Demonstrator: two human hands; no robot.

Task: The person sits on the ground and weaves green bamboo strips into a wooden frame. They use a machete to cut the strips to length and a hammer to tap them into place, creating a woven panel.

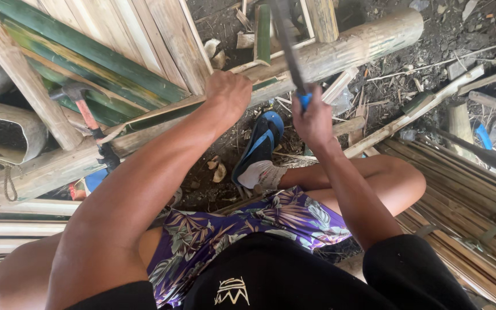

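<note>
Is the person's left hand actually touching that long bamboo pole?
Touching. The head view shows the left hand pressed down on the bamboo pole, fingers curled over its edge, no gap visible.

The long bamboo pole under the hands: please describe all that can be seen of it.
The bamboo pole is a thick, round, pale tan culm with dry, streaked skin. It lies slanted from the lower left to the upper right, where its cut end shows. The left hand presses on a split strip lying along it, and the right hand holds a long dark blade with a blue handle across it. A hammer leans over its lower part, and a rope loop hangs near its left end.
</note>
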